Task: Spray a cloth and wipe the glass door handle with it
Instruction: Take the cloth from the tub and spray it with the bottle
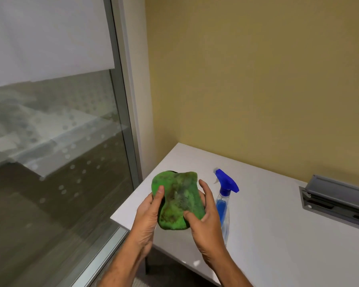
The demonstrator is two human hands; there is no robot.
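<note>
Green cloth (178, 200) | gripped by fingers of left hand (147, 214) and right hand (205, 222) | spray bottle (224, 201) upright on tabletop (278, 235), right | keep cloth spread flat, facing nozzle.

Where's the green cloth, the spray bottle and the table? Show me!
green cloth (177, 200): head view, middle of its stained face.
spray bottle (226, 182): head view, blue trigger head.
table (278, 235): head view, bare white top.

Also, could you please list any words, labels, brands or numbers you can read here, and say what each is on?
None can be read.
Spray bottle: no label visible on the side facing the camera.
Green cloth, held by both hands: no print, only dark stains.
Grey cable tray in the white table: no markings.
</note>
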